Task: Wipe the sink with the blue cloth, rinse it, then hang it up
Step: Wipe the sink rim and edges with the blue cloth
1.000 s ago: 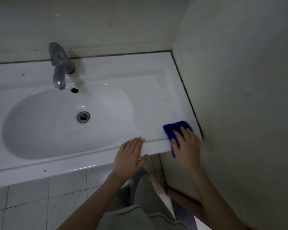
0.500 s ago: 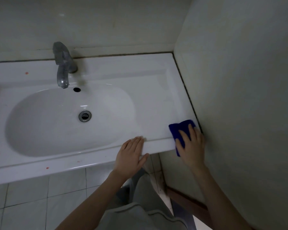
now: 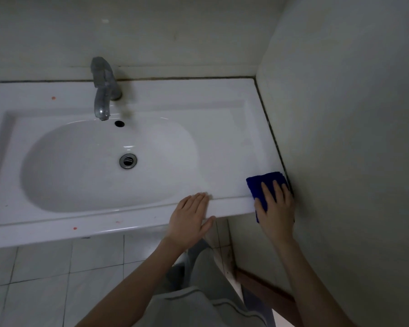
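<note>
A white sink (image 3: 222, 128) fills the middle of the view, with an oval basin and a metal drain (image 3: 128, 160). A folded blue cloth (image 3: 265, 182) lies on the sink's front right corner, touching the right wall. My right hand (image 3: 275, 208) presses flat on the cloth and covers its near half. My left hand (image 3: 189, 218) rests flat on the sink's front rim, fingers together, holding nothing. A grey metal faucet (image 3: 103, 90) stands at the back of the basin.
A wall (image 3: 352, 138) closes off the right side right at the sink's edge. Small red spots (image 3: 75, 228) dot the front rim and back left ledge. White floor tiles (image 3: 45, 267) show below the sink.
My right hand has slid the blue cloth to the right along the front corner until it meets the wall. My left hand has stayed on the rim.
</note>
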